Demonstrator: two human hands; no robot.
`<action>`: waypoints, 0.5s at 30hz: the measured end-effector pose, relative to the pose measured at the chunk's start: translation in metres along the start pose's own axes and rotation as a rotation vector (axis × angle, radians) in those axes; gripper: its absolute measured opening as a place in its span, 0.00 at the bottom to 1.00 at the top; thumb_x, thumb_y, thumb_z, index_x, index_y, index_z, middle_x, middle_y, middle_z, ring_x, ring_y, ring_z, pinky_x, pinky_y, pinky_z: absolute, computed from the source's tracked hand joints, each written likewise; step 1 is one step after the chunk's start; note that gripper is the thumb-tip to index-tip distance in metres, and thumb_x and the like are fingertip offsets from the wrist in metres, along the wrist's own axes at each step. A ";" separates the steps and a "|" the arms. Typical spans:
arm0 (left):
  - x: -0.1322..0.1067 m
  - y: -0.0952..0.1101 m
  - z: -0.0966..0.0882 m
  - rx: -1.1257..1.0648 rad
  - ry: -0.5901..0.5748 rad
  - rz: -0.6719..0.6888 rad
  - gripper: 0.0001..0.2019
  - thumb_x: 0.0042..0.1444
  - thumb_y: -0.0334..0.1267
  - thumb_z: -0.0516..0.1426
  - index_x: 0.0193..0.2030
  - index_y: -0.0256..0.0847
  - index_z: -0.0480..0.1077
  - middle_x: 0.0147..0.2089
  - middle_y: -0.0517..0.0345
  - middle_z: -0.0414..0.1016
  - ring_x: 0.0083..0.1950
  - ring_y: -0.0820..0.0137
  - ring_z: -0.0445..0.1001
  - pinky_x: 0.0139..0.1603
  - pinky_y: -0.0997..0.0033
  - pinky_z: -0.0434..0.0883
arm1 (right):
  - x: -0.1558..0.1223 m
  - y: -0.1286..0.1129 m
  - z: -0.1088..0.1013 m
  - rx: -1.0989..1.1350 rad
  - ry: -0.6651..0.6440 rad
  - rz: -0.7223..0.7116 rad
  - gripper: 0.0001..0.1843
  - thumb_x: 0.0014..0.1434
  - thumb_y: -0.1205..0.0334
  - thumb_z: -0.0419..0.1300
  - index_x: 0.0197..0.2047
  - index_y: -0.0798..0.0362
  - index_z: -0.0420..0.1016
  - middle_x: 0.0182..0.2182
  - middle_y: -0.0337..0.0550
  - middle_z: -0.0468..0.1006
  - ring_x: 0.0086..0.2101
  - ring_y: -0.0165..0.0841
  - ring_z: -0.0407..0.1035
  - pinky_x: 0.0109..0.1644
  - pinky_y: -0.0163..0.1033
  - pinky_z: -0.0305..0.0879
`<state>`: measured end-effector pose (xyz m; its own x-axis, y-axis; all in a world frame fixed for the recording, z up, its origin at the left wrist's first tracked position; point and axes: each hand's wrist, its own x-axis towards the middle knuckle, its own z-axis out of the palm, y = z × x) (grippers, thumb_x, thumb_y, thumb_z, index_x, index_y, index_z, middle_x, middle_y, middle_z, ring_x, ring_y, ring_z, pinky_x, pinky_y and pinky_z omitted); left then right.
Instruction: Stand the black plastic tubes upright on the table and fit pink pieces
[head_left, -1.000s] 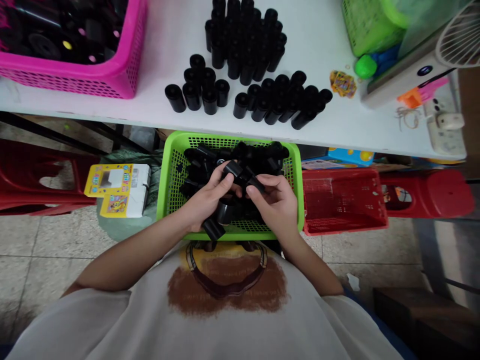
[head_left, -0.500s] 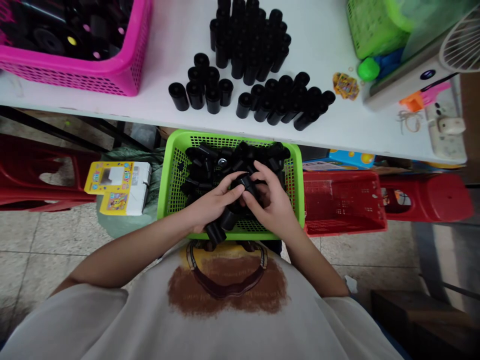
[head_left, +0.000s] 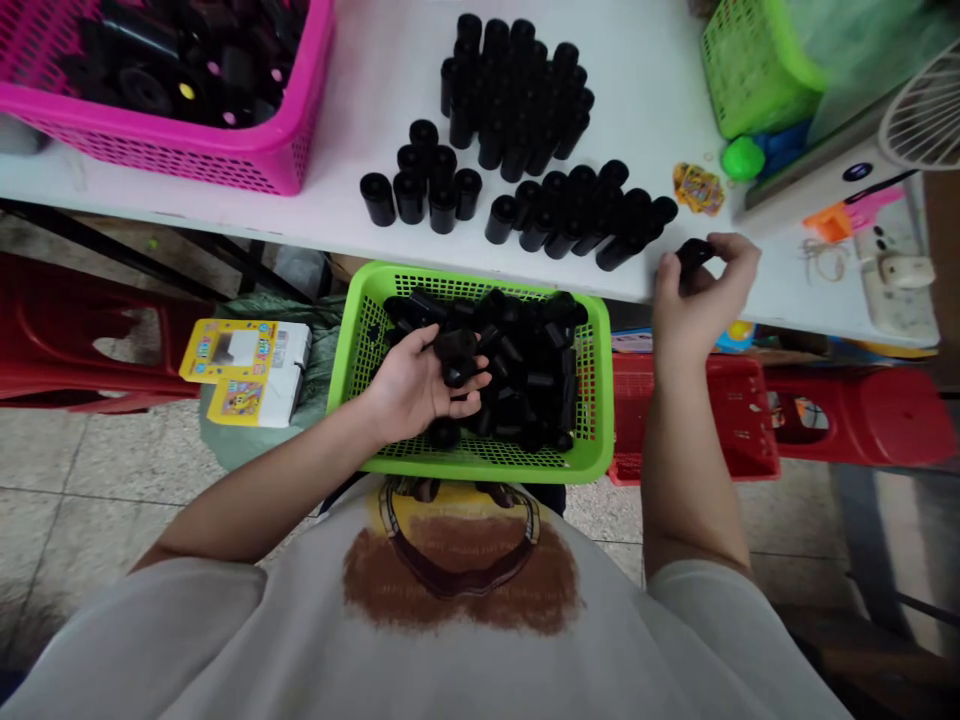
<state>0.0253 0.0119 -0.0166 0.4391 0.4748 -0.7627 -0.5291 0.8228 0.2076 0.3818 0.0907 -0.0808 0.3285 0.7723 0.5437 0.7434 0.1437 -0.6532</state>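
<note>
My left hand [head_left: 420, 385] rests in the green basket [head_left: 360, 350] on my lap, fingers curled around a few black canisters [head_left: 456, 358]. Many more loose black canisters [head_left: 532, 360] fill that basket. My right hand [head_left: 701, 295] is up at the white table's front edge [head_left: 315, 225], pinching one black canister [head_left: 694, 255] just right of a row of upright black canisters [head_left: 581, 215]. Two more clusters of upright canisters stand on the table, a small one [head_left: 424, 185] and a large one [head_left: 517, 100].
A pink basket [head_left: 187, 155] of dark parts sits at the table's left. At the right are a second green basket [head_left: 750, 70], a white fan [head_left: 922, 95] and rubber bands [head_left: 821, 260]. Below stand a red basket [head_left: 697, 420], red stools [head_left: 75, 340] and a yellow box [head_left: 244, 370].
My right hand left the green basket and rose to the table edge at the right, carrying one canister. My left hand stayed in the basket with canisters.
</note>
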 end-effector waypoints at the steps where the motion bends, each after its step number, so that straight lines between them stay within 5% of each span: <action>1: 0.000 -0.001 0.000 -0.011 0.013 -0.011 0.21 0.74 0.47 0.44 0.45 0.36 0.73 0.38 0.45 0.79 0.35 0.61 0.81 0.26 0.69 0.77 | -0.002 -0.001 0.000 -0.024 -0.011 -0.048 0.31 0.64 0.52 0.70 0.65 0.49 0.63 0.65 0.66 0.63 0.64 0.50 0.61 0.68 0.60 0.64; 4: 0.004 -0.001 0.000 -0.046 0.024 -0.018 0.19 0.74 0.45 0.46 0.42 0.35 0.71 0.36 0.47 0.77 0.33 0.66 0.77 0.26 0.73 0.75 | -0.030 -0.032 -0.004 -0.094 0.032 -0.193 0.42 0.68 0.47 0.65 0.76 0.49 0.51 0.73 0.66 0.52 0.73 0.58 0.48 0.73 0.70 0.52; 6: 0.007 -0.001 -0.002 -0.057 0.013 0.008 0.19 0.75 0.45 0.46 0.41 0.35 0.71 0.35 0.49 0.75 0.32 0.69 0.75 0.27 0.76 0.73 | -0.060 -0.068 -0.007 -0.043 -0.030 -0.243 0.35 0.72 0.50 0.60 0.76 0.45 0.52 0.71 0.60 0.56 0.71 0.58 0.55 0.69 0.71 0.60; 8: 0.010 -0.002 -0.004 -0.038 0.003 0.038 0.19 0.75 0.47 0.47 0.41 0.35 0.71 0.35 0.50 0.75 0.31 0.70 0.73 0.27 0.77 0.72 | -0.091 -0.106 -0.008 0.068 -0.237 -0.341 0.30 0.69 0.53 0.63 0.70 0.42 0.62 0.65 0.55 0.64 0.68 0.56 0.61 0.67 0.70 0.64; 12: 0.011 -0.014 -0.006 0.113 -0.033 0.101 0.20 0.75 0.51 0.50 0.41 0.38 0.71 0.35 0.55 0.73 0.31 0.71 0.70 0.28 0.74 0.70 | -0.135 -0.161 -0.005 0.242 -0.707 -0.253 0.23 0.69 0.54 0.64 0.66 0.41 0.71 0.59 0.51 0.72 0.59 0.45 0.72 0.63 0.55 0.74; 15: 0.008 -0.029 -0.007 0.247 -0.097 0.189 0.20 0.70 0.57 0.57 0.41 0.41 0.71 0.36 0.57 0.73 0.36 0.69 0.72 0.32 0.72 0.71 | -0.149 -0.175 -0.003 0.292 -0.787 -0.168 0.16 0.68 0.52 0.66 0.57 0.43 0.76 0.55 0.50 0.73 0.55 0.43 0.74 0.60 0.53 0.77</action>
<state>0.0386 -0.0107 -0.0329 0.4233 0.6445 -0.6367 -0.4213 0.7622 0.4915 0.2046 -0.0514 -0.0457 -0.3527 0.9159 0.1916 0.5308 0.3645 -0.7651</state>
